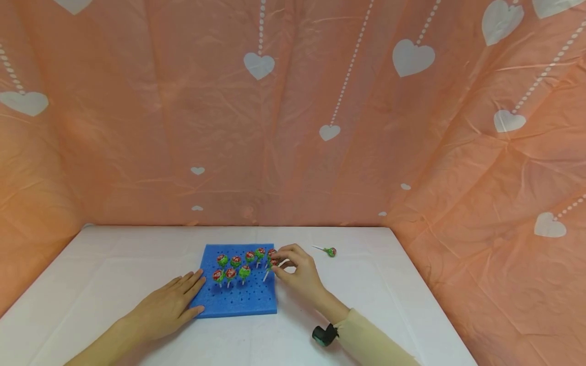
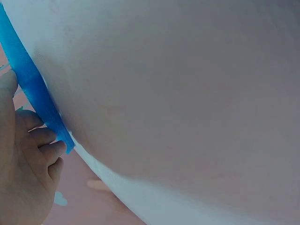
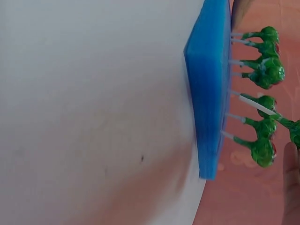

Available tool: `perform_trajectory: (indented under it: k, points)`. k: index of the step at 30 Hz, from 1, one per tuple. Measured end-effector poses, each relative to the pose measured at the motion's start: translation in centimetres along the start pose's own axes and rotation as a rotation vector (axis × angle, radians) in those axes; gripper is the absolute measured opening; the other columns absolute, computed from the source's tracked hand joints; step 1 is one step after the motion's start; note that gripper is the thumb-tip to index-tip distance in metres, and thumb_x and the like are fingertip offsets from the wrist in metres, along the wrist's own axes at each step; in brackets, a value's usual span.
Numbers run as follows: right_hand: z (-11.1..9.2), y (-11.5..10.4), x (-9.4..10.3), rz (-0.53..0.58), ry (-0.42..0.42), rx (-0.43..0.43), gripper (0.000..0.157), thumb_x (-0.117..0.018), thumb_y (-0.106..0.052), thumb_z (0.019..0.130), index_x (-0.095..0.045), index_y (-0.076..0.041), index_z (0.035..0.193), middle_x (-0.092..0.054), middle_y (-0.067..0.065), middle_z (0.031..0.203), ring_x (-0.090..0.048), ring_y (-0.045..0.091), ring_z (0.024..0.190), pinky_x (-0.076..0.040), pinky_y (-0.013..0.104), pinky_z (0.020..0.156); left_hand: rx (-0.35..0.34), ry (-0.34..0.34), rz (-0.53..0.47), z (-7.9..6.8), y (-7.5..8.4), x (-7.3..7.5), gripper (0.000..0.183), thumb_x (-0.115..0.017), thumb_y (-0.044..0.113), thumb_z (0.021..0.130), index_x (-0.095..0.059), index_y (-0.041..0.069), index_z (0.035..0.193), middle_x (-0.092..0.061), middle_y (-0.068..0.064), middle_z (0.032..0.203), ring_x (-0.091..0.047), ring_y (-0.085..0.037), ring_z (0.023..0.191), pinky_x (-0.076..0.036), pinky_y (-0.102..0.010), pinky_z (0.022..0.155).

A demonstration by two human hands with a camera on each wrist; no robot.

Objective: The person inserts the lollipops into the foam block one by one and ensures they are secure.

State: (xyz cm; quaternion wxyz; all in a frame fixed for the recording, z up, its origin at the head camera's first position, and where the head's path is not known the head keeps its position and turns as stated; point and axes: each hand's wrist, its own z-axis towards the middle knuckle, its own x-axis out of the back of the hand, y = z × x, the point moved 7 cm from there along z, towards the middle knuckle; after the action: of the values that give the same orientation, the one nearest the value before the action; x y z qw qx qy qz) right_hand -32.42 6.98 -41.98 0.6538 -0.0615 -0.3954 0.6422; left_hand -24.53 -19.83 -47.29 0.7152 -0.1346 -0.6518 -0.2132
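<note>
A blue foam board point(image 1: 242, 308) dotted with small holes lies flat on the table. Several lollipops point(image 1: 230, 274) in green and red wrappers stand in it on white sticks, towards its far half. My left hand point(image 1: 167, 306) rests along the board's left edge, fingers extended and thumb by the near corner; the left wrist view shows those fingers against the blue side. Over the board's right side, my right hand point(image 1: 299, 273) pinches a lollipop point(image 3: 293, 133) by its head. Its white stick slants down, and in the right wrist view the stick's tip is apart from the board.
One loose lollipop point(image 1: 330, 251) lies on the white table point(image 1: 357, 284) to the right, beyond my right hand. A dark device point(image 1: 324, 335) is strapped at my right wrist. Behind the table hangs an orange curtain point(image 1: 220, 117) with white hearts.
</note>
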Motion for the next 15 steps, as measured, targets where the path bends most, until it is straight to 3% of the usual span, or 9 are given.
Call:
perform_trajectory:
  k: [7,15]
  points:
    - [0.5,0.0,-1.6,0.021,-0.031,-0.056,0.021,-0.078,0.010,0.086,-0.074,0.006,0.107,-0.065,0.016,0.110,-0.071,0.030,0.092,-0.064,0.029,0.076,0.002,-0.008,-0.004,0.0,-0.2,-0.1,0.070,-0.056,0.050,0.105,-0.055,-0.007,0.145,-0.046,-0.029,0.156,-0.047,-0.049,0.141,-0.042,-0.061,0.114]
    - [0.9,0.2,-2.8,0.040,-0.050,-0.164,0.022,-0.077,0.007,0.089,-0.076,0.001,0.109,-0.065,0.011,0.111,-0.070,0.028,0.096,-0.065,0.037,0.080,-0.002,-0.002,-0.003,0.0,-0.2,-0.2,0.070,-0.056,0.050,0.105,-0.055,-0.006,0.146,-0.046,-0.028,0.156,-0.047,-0.048,0.141,-0.041,-0.061,0.114]
